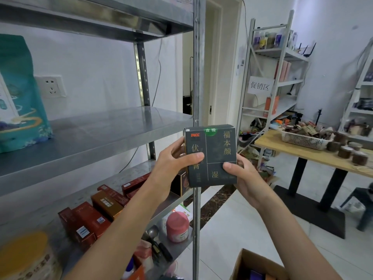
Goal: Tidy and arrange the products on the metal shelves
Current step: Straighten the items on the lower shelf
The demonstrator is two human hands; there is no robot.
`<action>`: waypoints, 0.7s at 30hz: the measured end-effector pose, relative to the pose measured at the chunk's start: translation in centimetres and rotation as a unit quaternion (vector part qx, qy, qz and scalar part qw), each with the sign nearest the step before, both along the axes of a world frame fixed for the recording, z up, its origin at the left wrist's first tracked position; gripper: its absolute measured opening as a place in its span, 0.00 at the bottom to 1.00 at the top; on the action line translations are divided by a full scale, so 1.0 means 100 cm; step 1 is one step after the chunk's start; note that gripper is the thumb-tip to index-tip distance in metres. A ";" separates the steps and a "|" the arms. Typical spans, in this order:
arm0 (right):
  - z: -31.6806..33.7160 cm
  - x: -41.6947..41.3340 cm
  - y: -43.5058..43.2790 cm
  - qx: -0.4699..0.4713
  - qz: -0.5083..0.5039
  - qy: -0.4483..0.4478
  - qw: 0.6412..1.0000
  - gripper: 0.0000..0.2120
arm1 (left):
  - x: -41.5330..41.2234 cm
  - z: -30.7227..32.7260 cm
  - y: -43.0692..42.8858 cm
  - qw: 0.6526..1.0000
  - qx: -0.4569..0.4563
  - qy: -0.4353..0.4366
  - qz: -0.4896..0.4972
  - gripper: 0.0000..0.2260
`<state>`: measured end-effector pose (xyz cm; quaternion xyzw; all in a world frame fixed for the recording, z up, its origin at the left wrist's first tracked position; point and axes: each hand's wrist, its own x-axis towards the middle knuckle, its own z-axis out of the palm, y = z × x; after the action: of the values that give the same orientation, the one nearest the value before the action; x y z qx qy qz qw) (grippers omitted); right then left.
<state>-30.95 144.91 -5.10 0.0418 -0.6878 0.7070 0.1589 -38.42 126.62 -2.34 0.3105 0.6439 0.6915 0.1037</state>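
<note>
A dark green box (217,150) with gold characters and a green round sticker is held up in front of the shelf's front post (196,77). My left hand (173,158) grips its left edge, thumb across the front. My right hand (244,174) grips its lower right corner, thumb on the front. The middle metal shelf (96,136) lies to the left at about the box's height, with a teal bag (18,93) at its far left. On the shelf below lie several red and brown boxes (94,215).
A gold tin (28,257) stands at the lower left. A pink jar (177,227) and a spoon sit on the bottom shelf. An open cardboard box (256,267) is on the floor. A wooden table (302,154) with a basket and jars stands right, more shelves behind.
</note>
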 end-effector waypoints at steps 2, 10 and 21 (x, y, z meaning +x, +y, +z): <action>-0.004 0.001 -0.006 0.006 -0.060 0.001 0.998 0.47 | 0.002 -0.003 0.003 1.000 0.015 -0.003 0.005 0.25; -0.019 0.006 -0.038 0.141 -0.319 0.099 0.932 0.46 | 0.020 -0.018 0.036 0.997 -0.017 0.028 0.075 0.41; -0.011 0.027 0.021 0.051 -0.056 -0.025 0.997 0.51 | -0.003 -0.017 0.034 0.998 0.017 -0.027 -0.059 0.20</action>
<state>-28.22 147.03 -6.19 -0.0063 -0.7279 0.6619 0.1790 -38.77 130.06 -4.04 0.3312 0.6092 0.7033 0.1565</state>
